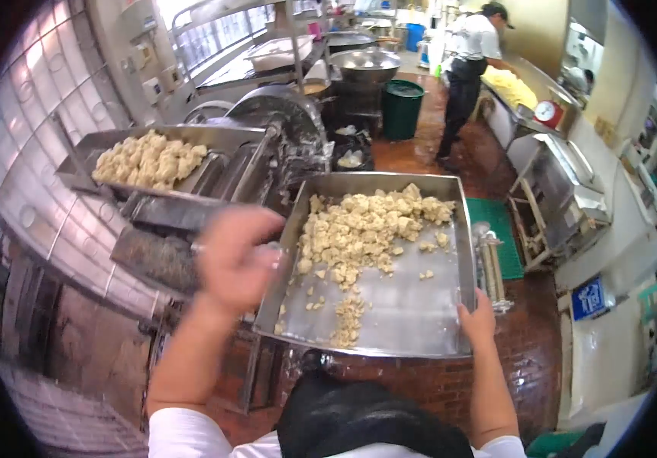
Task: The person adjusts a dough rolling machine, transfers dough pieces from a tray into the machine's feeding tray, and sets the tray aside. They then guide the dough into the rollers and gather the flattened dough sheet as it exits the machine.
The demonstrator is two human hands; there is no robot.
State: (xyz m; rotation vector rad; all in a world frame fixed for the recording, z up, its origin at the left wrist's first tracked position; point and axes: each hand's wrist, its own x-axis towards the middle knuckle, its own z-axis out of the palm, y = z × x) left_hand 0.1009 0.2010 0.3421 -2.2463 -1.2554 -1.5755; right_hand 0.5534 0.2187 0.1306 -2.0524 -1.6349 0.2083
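Observation:
A large metal tray [412, 305] is in front of me, with crumbly dough lumps [367, 221] heaped over its far half and smaller crumbs trailing to the near edge. My right hand [479, 317] grips the tray's right side near the front corner. Motion blurs my left hand [238, 256], which is raised beside the tray's left wall; its fingers are smeared. Beyond it to the left, a metal trough [229, 136] on the roller machine [279, 126] bears a pile of dough [148, 160].
A person [470, 69] in a dark cap stands at a counter with yellow food [510, 85] at the back right. Nearby are a green bin [402, 111], a large metal bowl [365, 65], a red scale [548, 114], a metal cart [561, 183] and a green mat [500, 229].

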